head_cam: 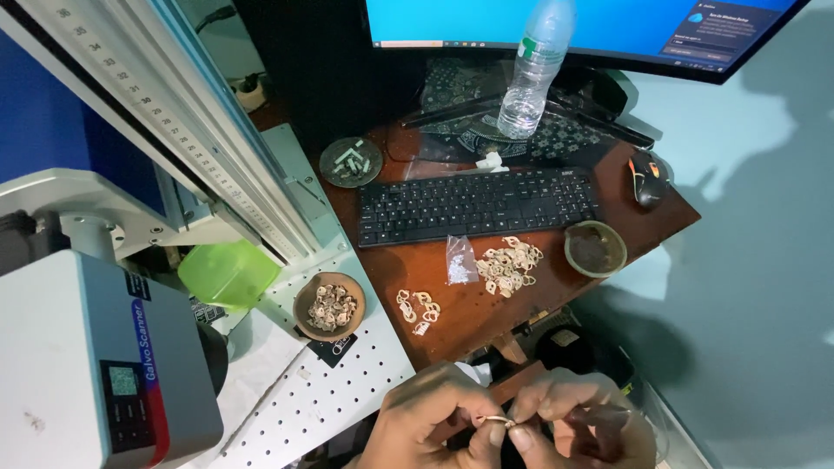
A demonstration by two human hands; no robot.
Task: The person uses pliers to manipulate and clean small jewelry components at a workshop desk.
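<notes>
- The small pale ring-shaped piece [498,420] sits pinched between the fingertips of both hands at the bottom edge of the view, below the front edge of the desk.
- The grey laser-marking machine [87,365] with its slanted metal column stands far to the left of the fingers, over a white perforated plate [339,391].
- The brown wooden desk [469,304] lies just above the fingers.
- The black keyboard [476,205] lies well above the fingers, across the desk.
- The clear plastic water bottle [534,69] stands beyond the keyboard.
- The left hand [430,426] curls its thumb and forefinger closed on the piece's left side.
- The right hand [578,424] nips the right side the same way, its other fingers folded.
- The loose heap of pale rings [508,265] rests on the desk above the fingers; a smaller cluster [419,308] lies nearer.
- The round brown bowl of rings [329,306] sits up and to the left of the fingers.
</notes>
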